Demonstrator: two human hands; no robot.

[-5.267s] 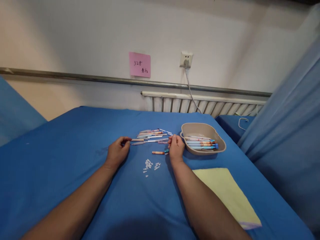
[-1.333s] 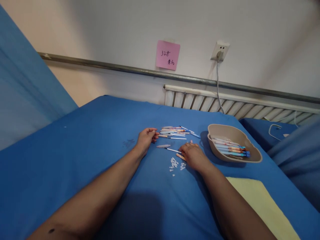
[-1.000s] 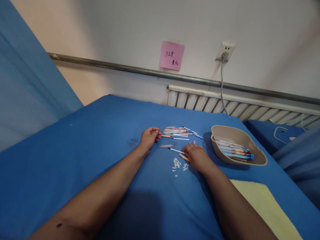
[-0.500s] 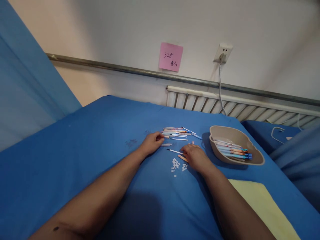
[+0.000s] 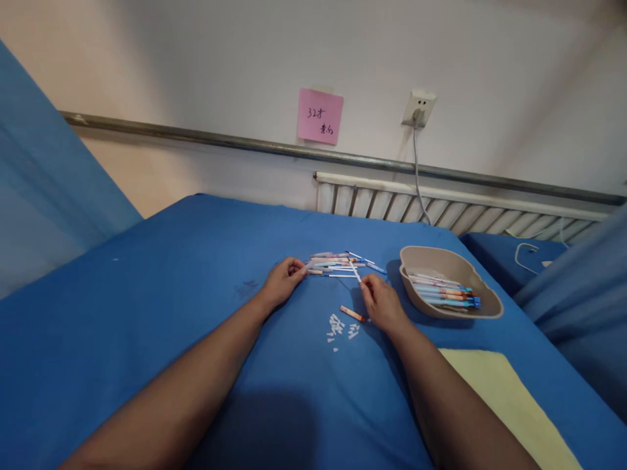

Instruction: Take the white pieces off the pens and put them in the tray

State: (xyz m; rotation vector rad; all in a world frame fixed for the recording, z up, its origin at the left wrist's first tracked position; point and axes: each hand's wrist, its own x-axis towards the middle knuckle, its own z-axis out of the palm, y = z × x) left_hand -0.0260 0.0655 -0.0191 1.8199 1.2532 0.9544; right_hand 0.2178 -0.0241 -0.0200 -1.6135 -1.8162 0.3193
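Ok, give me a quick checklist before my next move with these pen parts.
1. Refill in the right hand: ok, pinched.
2. Pale piece in the left hand: ok, pinched.
3. Refill inside the pale piece: not ok, they are apart.
4. Orange barrel near the right hand: ok, lying on the cloth.
5. White bits in one heap: not ok, scattered.
6. Refill's ink level: cannot tell.
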